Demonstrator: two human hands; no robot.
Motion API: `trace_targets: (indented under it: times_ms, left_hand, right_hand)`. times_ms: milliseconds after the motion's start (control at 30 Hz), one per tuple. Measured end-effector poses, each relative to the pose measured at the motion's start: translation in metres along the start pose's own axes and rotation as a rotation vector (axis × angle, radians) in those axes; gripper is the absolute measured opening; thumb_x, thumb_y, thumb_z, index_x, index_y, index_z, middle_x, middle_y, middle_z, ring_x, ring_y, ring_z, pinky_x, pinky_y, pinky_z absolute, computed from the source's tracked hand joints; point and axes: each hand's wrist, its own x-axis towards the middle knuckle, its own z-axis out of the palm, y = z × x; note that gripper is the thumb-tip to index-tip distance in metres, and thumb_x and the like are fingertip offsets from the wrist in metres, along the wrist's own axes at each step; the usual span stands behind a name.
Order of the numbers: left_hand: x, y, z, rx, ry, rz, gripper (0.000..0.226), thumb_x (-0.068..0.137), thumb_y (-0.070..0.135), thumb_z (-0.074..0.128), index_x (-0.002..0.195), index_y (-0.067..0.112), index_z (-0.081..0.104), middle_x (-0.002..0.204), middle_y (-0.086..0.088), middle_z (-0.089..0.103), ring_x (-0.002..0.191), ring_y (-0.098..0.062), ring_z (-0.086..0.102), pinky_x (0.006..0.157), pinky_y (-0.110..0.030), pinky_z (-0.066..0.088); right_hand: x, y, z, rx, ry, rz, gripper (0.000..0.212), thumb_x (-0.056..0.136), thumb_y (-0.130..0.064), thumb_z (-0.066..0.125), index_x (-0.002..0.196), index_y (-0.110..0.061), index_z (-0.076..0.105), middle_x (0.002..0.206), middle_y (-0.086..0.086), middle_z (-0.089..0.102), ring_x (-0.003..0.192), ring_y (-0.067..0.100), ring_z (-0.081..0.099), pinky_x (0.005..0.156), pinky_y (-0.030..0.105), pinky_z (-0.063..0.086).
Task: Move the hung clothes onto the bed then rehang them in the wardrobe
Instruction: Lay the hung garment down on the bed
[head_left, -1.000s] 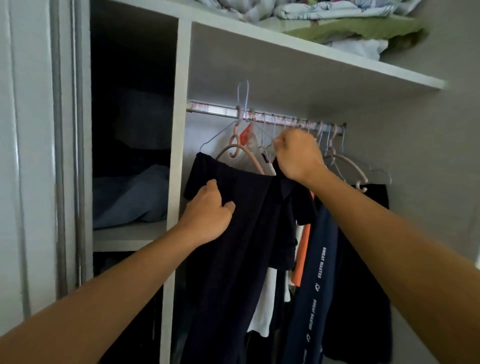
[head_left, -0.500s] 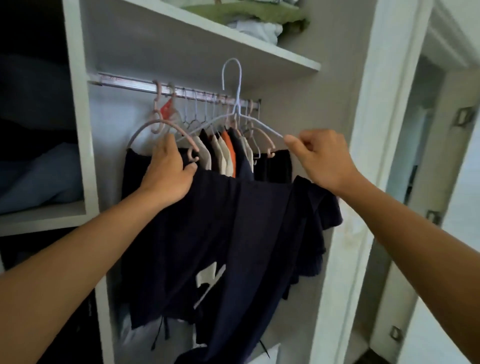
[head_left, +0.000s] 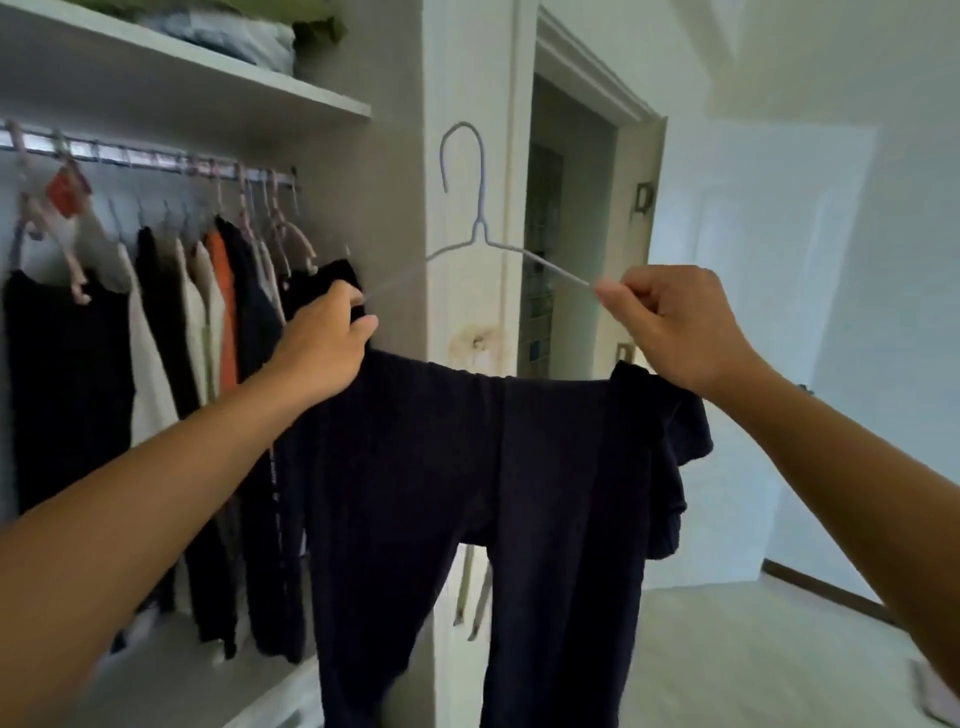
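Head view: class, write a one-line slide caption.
Both hands, left and right, hold a wire hanger with dark clothes outside the wardrobe.

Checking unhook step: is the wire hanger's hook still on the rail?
No. The hanger is held clear of the rail, its hook in free air by the door frame.

Right of the wardrobe rail, clear of it, a wire hanger is held up by both ends: the left hand grips its left arm along with dark cloth, the right hand pinches its right tip. A navy garment (possibly trousers, the blur makes it hard to say) hangs below. Left of it, clothes hang on the rail, under a shelf of folded bedding
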Motion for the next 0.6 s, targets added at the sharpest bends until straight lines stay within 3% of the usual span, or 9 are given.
trace_targets:
  times_ms: [100, 200, 333, 433, 600]
  left_hand:
    - [-0.014, 0.053, 0.028, -0.076, -0.008, 0.099, 0.014, 0.102, 0.022, 0.045, 0.098, 0.02, 0.058, 0.095, -0.002, 0.065, 0.088, -0.024, 0.061, 0.072, -0.038, 0.047]
    - [-0.031, 0.108, 0.055, -0.217, -0.041, 0.201, 0.014, 0.101, 0.023, 0.049, 0.09, 0.022, 0.058, 0.078, 0.002, 0.062, 0.072, -0.021, 0.06, 0.064, -0.038, 0.05]
    - [-0.051, 0.18, 0.085, -0.427, -0.056, 0.315, 0.01, 0.1, 0.022, 0.053, 0.095, 0.018, 0.062, 0.078, 0.001, 0.063, 0.073, -0.013, 0.058, 0.062, -0.024, 0.045]
    - [-0.062, 0.228, 0.108, -0.586, -0.085, 0.367, 0.011, 0.098, 0.022, 0.056, 0.096, 0.018, 0.066, 0.082, 0.0, 0.065, 0.079, -0.011, 0.06, 0.071, -0.026, 0.05]
    - [-0.081, 0.308, 0.151, -0.786, -0.218, 0.449, 0.007, 0.096, 0.025, 0.06, 0.096, 0.025, 0.067, 0.079, 0.003, 0.065, 0.079, -0.012, 0.062, 0.074, -0.027, 0.051]
  right_hand:
    - [-0.038, 0.019, -0.055, -0.075, -0.013, 0.084, 0.048, 0.1, -0.034, 0.054, 0.054, -0.025, 0.043, 0.047, -0.009, 0.038, 0.044, 0.007, 0.039, 0.05, 0.013, 0.032]
    - [-0.071, 0.04, -0.106, -0.181, -0.022, 0.167, 0.042, 0.099, -0.032, 0.055, 0.059, -0.021, 0.052, 0.047, -0.009, 0.042, 0.046, 0.006, 0.044, 0.052, 0.011, 0.033]
    - [-0.109, 0.065, -0.173, -0.274, -0.033, 0.298, 0.03, 0.099, -0.03, 0.055, 0.078, -0.011, 0.063, 0.059, 0.003, 0.059, 0.058, 0.02, 0.059, 0.06, 0.028, 0.047]
    - [-0.135, 0.077, -0.217, -0.312, -0.001, 0.38, 0.024, 0.099, -0.023, 0.056, 0.08, -0.012, 0.065, 0.059, -0.002, 0.061, 0.054, 0.009, 0.06, 0.056, 0.013, 0.045]
    - [-0.175, 0.092, -0.276, -0.412, 0.06, 0.521, 0.02, 0.098, -0.012, 0.052, 0.095, -0.021, 0.069, 0.074, -0.013, 0.068, 0.064, 0.009, 0.061, 0.06, 0.01, 0.045]
